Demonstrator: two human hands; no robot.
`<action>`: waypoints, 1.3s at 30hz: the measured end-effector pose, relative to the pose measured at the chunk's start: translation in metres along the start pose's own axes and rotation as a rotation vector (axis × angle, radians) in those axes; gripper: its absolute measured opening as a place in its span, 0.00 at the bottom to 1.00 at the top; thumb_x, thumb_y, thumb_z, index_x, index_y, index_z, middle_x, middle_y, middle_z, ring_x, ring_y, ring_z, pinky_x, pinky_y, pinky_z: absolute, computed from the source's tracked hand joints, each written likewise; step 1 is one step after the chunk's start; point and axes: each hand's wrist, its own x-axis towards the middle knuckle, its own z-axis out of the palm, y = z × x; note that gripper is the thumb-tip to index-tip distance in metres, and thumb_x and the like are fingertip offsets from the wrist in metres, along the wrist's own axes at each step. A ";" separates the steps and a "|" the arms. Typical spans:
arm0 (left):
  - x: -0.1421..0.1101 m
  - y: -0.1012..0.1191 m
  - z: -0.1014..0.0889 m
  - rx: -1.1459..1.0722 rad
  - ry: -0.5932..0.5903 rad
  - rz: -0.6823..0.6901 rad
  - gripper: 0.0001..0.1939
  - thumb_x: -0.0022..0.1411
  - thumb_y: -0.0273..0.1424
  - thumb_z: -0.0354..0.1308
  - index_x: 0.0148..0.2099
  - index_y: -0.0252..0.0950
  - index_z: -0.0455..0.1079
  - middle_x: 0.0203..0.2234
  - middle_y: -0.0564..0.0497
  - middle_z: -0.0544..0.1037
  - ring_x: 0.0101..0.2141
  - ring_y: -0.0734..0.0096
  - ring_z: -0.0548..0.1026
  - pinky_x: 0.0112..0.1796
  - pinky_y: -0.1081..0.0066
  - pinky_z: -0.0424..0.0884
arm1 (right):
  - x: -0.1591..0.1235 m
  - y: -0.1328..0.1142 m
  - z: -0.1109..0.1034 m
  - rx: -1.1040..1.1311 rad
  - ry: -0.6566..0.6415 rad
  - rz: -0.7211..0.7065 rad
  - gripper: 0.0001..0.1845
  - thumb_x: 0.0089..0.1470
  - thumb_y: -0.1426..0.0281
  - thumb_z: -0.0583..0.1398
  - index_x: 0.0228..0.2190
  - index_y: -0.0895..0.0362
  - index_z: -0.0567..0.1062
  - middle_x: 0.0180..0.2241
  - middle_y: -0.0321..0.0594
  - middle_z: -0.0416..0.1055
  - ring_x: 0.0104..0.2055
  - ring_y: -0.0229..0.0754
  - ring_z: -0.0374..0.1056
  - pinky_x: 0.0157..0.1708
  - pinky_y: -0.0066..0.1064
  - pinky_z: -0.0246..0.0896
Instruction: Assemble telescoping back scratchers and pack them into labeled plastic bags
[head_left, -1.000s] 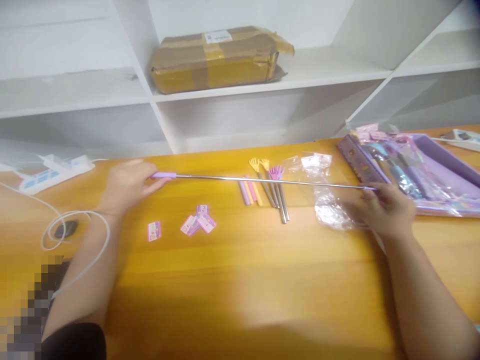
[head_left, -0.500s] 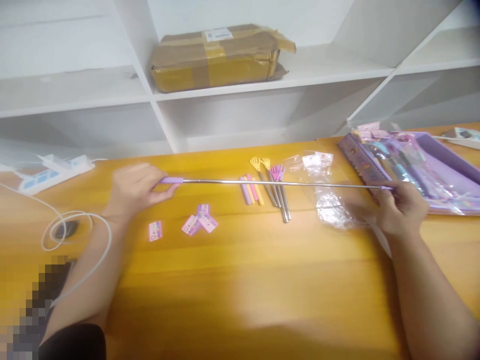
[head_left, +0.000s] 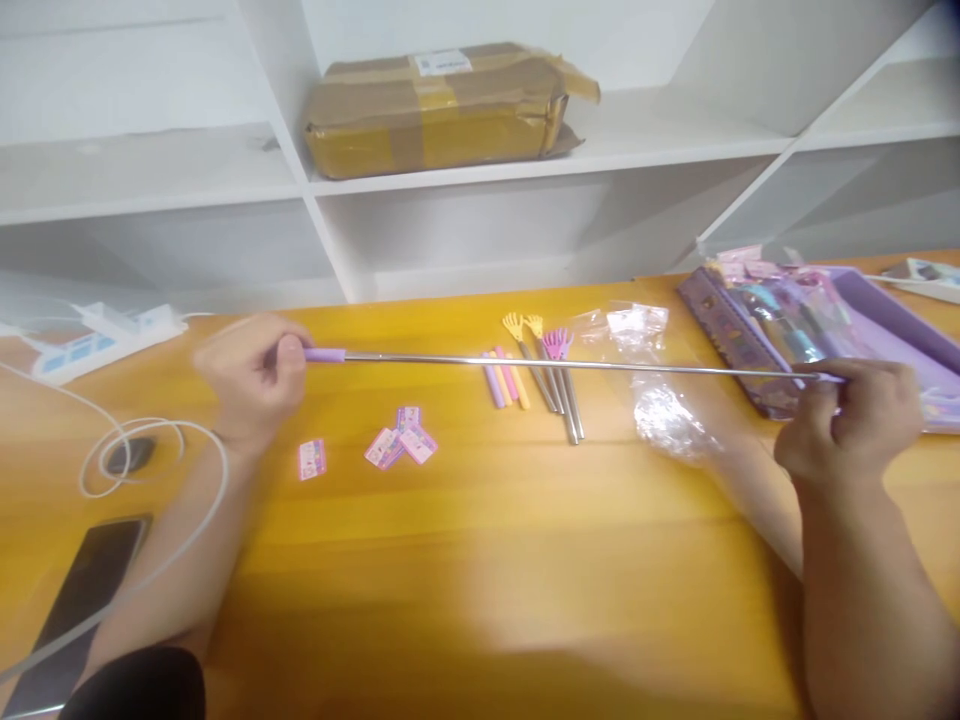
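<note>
Silvery metal, a long thin rod with a purple cylindrical grip stretches left to right above the yellow-brown wooden table. The left hand is closed in a fist around the grip; the right hand, fingers curled, grasps the rod's right end. Beneath its middle lie slim purple, pink and yellow tubes, just left of shorter metal rods with pink and yellow hand-shaped heads. Small pink printed cards lie nearer, to the left.
</note>
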 end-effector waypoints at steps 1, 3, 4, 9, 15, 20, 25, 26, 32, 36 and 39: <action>0.000 0.004 -0.001 0.004 -0.004 -0.038 0.18 0.74 0.34 0.51 0.30 0.40 0.73 0.22 0.51 0.75 0.24 0.68 0.71 0.30 0.64 0.64 | 0.001 -0.001 0.000 -0.004 0.012 -0.037 0.10 0.59 0.64 0.54 0.33 0.55 0.73 0.31 0.52 0.71 0.39 0.52 0.70 0.40 0.45 0.63; 0.000 0.015 0.001 -0.019 -0.030 -0.061 0.16 0.72 0.32 0.51 0.31 0.40 0.73 0.22 0.51 0.76 0.24 0.68 0.71 0.30 0.64 0.64 | 0.001 -0.010 0.000 0.000 0.033 -0.133 0.09 0.61 0.67 0.55 0.35 0.56 0.75 0.33 0.52 0.74 0.38 0.50 0.72 0.39 0.42 0.65; -0.002 0.024 0.005 -0.041 -0.058 -0.055 0.15 0.71 0.30 0.52 0.32 0.40 0.74 0.22 0.52 0.76 0.24 0.69 0.71 0.30 0.65 0.64 | 0.000 -0.021 0.000 0.013 0.033 -0.183 0.09 0.61 0.69 0.55 0.36 0.57 0.76 0.34 0.52 0.76 0.38 0.49 0.74 0.38 0.39 0.65; -0.042 0.102 0.037 -0.231 -0.289 0.079 0.07 0.66 0.25 0.55 0.39 0.38 0.75 0.27 0.54 0.81 0.27 0.71 0.76 0.31 0.70 0.69 | -0.018 -0.133 -0.015 0.201 0.009 -0.536 0.14 0.61 0.82 0.58 0.41 0.55 0.79 0.36 0.43 0.81 0.36 0.39 0.75 0.37 0.29 0.65; -0.087 0.145 0.050 -0.434 -0.465 -0.008 0.09 0.67 0.23 0.52 0.40 0.37 0.72 0.24 0.56 0.77 0.22 0.75 0.70 0.28 0.72 0.65 | -0.044 -0.245 -0.054 0.479 -0.246 -0.665 0.16 0.63 0.85 0.59 0.48 0.59 0.77 0.36 0.44 0.80 0.29 0.39 0.68 0.34 0.33 0.63; -0.082 0.149 0.045 -0.518 -0.769 -0.159 0.12 0.71 0.25 0.51 0.51 0.38 0.73 0.36 0.51 0.82 0.33 0.69 0.77 0.35 0.70 0.69 | -0.046 -0.227 -0.032 0.497 -0.362 -0.668 0.14 0.65 0.83 0.60 0.49 0.57 0.75 0.38 0.44 0.80 0.35 0.42 0.72 0.38 0.33 0.66; -0.103 0.175 0.047 -0.869 -1.224 -0.592 0.09 0.77 0.32 0.49 0.53 0.39 0.68 0.35 0.53 0.78 0.32 0.72 0.73 0.35 0.71 0.69 | -0.045 -0.211 -0.015 0.503 -0.500 -0.669 0.12 0.69 0.75 0.63 0.53 0.54 0.76 0.47 0.44 0.80 0.39 0.42 0.75 0.41 0.34 0.68; -0.110 0.177 0.049 -0.929 -1.277 -0.650 0.09 0.78 0.34 0.48 0.52 0.39 0.68 0.33 0.54 0.76 0.29 0.73 0.71 0.33 0.72 0.68 | -0.046 -0.212 -0.014 0.509 -0.527 -0.680 0.13 0.70 0.73 0.62 0.54 0.54 0.76 0.48 0.44 0.80 0.40 0.42 0.76 0.41 0.34 0.68; -0.137 0.163 0.074 -1.262 -1.283 -0.994 0.17 0.80 0.46 0.46 0.54 0.37 0.63 0.27 0.58 0.73 0.19 0.80 0.64 0.22 0.77 0.60 | -0.044 -0.217 -0.016 0.565 -0.614 -0.639 0.15 0.71 0.71 0.60 0.57 0.55 0.74 0.51 0.45 0.79 0.48 0.43 0.78 0.44 0.35 0.71; -0.137 0.149 0.090 -1.434 -1.284 -1.103 0.18 0.74 0.48 0.55 0.49 0.37 0.63 0.27 0.55 0.76 0.19 0.79 0.69 0.20 0.79 0.62 | -0.027 -0.190 -0.013 0.447 -0.512 -0.523 0.13 0.69 0.73 0.58 0.53 0.55 0.76 0.51 0.47 0.78 0.49 0.46 0.77 0.45 0.37 0.70; -0.138 0.144 0.096 -1.501 -1.248 -1.192 0.17 0.71 0.46 0.57 0.47 0.37 0.63 0.27 0.54 0.77 0.18 0.78 0.69 0.16 0.80 0.60 | -0.017 -0.155 -0.009 0.161 -0.423 -0.215 0.14 0.70 0.66 0.58 0.52 0.57 0.77 0.51 0.52 0.76 0.46 0.51 0.76 0.45 0.41 0.68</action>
